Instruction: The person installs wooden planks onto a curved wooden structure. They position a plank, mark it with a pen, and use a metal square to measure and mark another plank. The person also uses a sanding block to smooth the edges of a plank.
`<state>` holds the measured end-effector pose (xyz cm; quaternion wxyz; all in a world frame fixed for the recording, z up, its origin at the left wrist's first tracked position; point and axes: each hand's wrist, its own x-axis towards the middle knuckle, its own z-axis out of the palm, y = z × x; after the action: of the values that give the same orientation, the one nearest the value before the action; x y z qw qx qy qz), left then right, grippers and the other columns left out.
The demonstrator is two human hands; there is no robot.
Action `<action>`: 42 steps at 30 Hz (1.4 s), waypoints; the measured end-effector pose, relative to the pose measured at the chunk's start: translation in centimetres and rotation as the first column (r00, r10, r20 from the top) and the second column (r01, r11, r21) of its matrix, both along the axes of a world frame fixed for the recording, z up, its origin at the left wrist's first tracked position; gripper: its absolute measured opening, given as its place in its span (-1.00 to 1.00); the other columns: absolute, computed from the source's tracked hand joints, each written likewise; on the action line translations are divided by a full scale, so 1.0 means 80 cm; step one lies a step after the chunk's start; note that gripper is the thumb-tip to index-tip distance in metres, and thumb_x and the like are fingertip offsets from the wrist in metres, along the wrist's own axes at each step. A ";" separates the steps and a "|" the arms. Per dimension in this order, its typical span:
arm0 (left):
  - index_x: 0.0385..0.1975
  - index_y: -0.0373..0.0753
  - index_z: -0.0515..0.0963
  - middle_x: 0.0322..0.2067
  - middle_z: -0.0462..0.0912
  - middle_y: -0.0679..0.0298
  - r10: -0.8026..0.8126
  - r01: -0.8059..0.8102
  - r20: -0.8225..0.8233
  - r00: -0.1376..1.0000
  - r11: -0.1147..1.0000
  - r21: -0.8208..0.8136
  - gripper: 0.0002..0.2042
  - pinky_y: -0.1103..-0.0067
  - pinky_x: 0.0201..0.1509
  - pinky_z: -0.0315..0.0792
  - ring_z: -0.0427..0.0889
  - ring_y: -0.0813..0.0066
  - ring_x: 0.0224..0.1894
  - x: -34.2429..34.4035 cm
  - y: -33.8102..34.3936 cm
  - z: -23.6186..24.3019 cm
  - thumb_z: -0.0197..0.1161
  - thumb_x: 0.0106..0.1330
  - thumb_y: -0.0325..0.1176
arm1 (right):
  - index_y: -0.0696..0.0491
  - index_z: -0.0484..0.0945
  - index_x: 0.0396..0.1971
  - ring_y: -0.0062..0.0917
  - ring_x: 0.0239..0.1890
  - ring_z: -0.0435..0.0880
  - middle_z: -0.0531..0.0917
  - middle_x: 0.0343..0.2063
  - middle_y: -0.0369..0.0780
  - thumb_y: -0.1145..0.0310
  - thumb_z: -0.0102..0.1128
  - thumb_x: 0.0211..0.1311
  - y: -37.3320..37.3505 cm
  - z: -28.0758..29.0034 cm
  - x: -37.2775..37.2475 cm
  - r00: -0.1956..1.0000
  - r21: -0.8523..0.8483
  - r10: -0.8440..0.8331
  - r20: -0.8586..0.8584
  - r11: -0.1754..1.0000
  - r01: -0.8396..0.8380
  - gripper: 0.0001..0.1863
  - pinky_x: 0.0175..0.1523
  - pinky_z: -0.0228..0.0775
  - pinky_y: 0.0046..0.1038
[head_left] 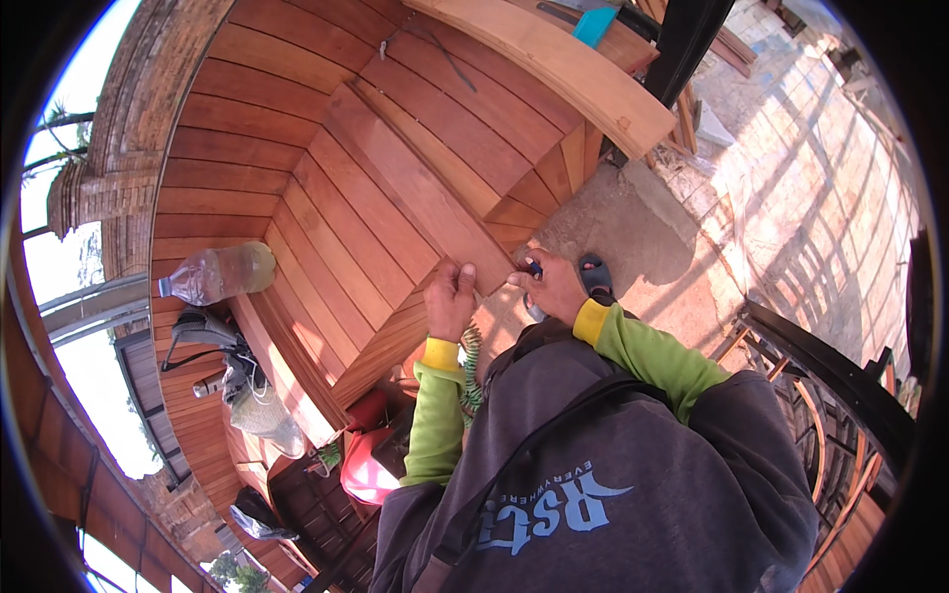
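Observation:
A long reddish wooden board [410, 188] lies on the slatted wooden bench [346, 232], its near end reaching toward me. At the left edge of that end, my left hand [451, 301] is closed with thumb and fingers on the board. My right hand [556, 287] is at the right corner of the same end. Its fingers are closed around a small dark-blue object [535, 268], mostly hidden, whose kind I cannot make out. The right fingertips are at or very near the board's edge.
A clear plastic bottle [219, 274] lies on the left seat, near a bag and cords [252, 385]. A green coiled hose [472, 371] hangs beside my left forearm. A wide plank [563, 64] spans the far side, near a teal object [594, 27]. A sandal [595, 274] shows below.

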<state>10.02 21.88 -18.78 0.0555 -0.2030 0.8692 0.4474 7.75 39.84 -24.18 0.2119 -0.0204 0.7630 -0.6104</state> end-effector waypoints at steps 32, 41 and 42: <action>-0.51 -0.34 0.45 -0.69 0.48 0.06 -0.062 0.063 0.008 0.998 0.992 -0.106 -0.70 0.39 -0.50 0.36 0.49 0.22 -0.63 -0.002 -0.007 -0.008 0.16 0.28 -0.20 | 0.20 0.47 -0.37 -0.36 -0.53 0.52 0.53 -0.57 -0.10 0.24 0.30 0.05 -0.001 -0.014 -0.005 0.997 -0.079 0.075 -0.020 0.994 -0.076 -0.67 -0.38 0.36 -0.38; -0.54 -0.35 0.44 -0.74 0.45 0.24 -0.120 0.114 -0.032 0.992 0.982 -0.152 -0.70 0.54 -0.60 0.33 0.45 0.55 -0.70 -0.004 -0.008 -0.006 0.15 0.31 -0.22 | 0.21 0.46 -0.33 -0.53 -0.55 0.53 0.54 -0.57 -0.17 0.36 0.25 0.10 0.000 -0.013 -0.006 0.995 -0.091 0.093 -0.026 0.991 -0.095 -0.75 -0.41 0.38 -0.48; -0.54 -0.35 0.44 -0.74 0.45 0.24 -0.117 0.111 -0.032 0.993 0.983 -0.147 -0.70 0.54 -0.60 0.33 0.44 0.55 -0.70 -0.004 -0.008 -0.006 0.15 0.31 -0.22 | 0.19 0.48 -0.31 -0.41 -0.48 0.54 0.56 -0.53 -0.11 0.27 0.29 0.07 0.000 -0.012 -0.006 0.996 -0.098 0.089 0.008 0.991 -0.088 -0.68 -0.34 0.38 -0.41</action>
<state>9.73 21.22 -19.30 0.0485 -0.1471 0.9105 0.3833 7.31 39.85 -25.16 0.2420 -0.0609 0.7294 -0.6369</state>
